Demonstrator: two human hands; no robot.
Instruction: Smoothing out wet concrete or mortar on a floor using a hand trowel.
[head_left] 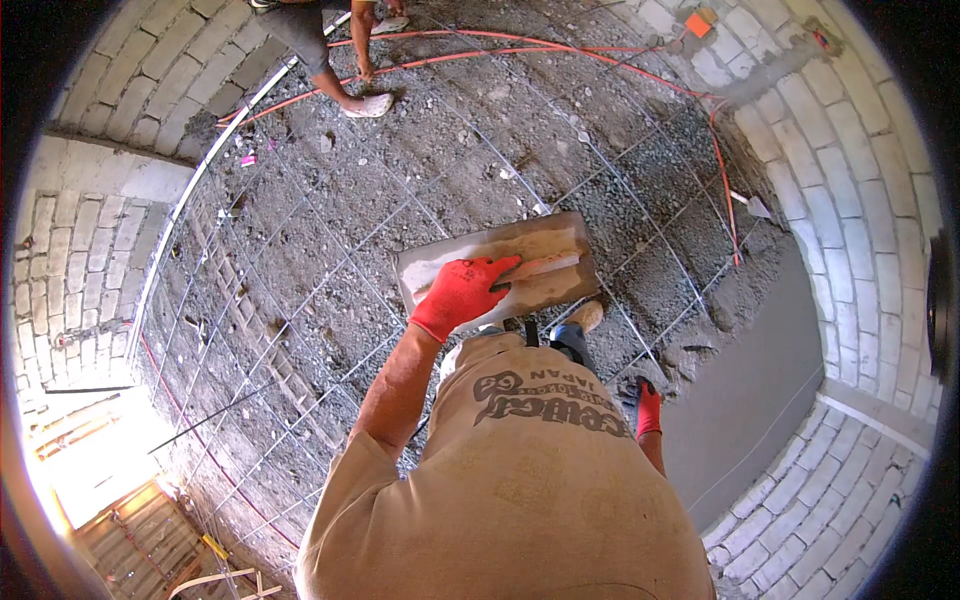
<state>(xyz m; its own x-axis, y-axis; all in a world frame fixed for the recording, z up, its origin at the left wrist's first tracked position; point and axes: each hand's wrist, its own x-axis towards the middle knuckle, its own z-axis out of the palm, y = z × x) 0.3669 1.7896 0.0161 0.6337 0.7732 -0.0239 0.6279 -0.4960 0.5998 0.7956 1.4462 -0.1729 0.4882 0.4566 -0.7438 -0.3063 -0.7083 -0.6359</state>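
My left hand [462, 297], in a red glove, is closed around the handle of a large rectangular hand float [480, 243], with a finger stretched along it. The float's board is grey-brown and smeared, and it is held over the gravel in front of my body. My right hand [647, 405] hangs low by my right side, in a red glove with a dark palm. Its fingers show only partly and look loosely apart, with nothing seen in them. Smooth grey wet concrete [745, 385] lies beside it, ending in a rough edge against the gravel.
Thin reinforcing bars [615, 170] form a grid over the gravel ground [440, 130]. Orange tubing [480, 50] curves across the far side. Another person's leg [325, 80] and hand [365, 68] are at the far left. A block wall [850, 220] rises on the right.
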